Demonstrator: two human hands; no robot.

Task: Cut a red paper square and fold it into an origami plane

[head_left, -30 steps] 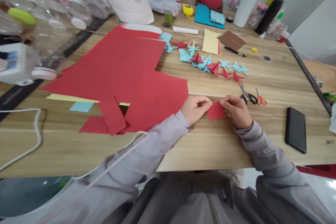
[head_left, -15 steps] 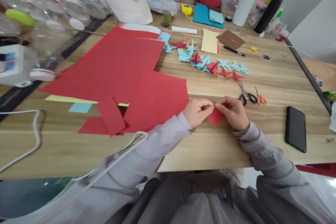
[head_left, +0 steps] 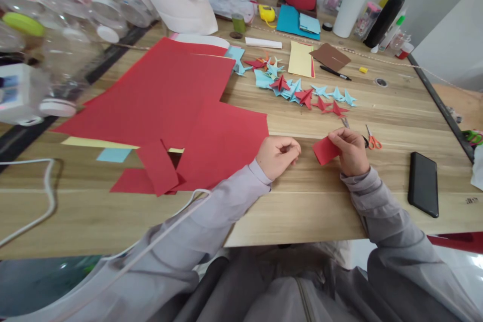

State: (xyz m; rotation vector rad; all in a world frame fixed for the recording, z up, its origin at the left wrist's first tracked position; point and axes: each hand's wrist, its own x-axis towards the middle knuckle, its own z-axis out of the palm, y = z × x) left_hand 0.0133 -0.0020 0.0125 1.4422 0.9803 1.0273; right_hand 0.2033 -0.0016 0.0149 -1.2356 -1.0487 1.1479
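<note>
While the right hand pinches a small red paper piece between thumb and fingers, the left hand sits apart from it, with fingers curled in and thumb drawn against them, no paper showing in its grip. The small piece is near the front of a wood-grain counter, between the two hands; whether its lower edge touches the surface is hard to tell.

Only one hand grips the paper, at its far right corner, so it could swivel or slip if the pinch loosens, and a hard squeeze could crease it in the wrong place. Just behind the right hand lie black-handled scissors, partly hidden by it, and orange-handled scissors; a backward move of the knuckles might knock either pair.

On the other side, the left wrist overlaps the edge of large red sheets, and a white cable runs across the left sleeve. Drawing that arm back could drag the cable, shift the sheets, or scatter the loose red strips beside them.
</note>
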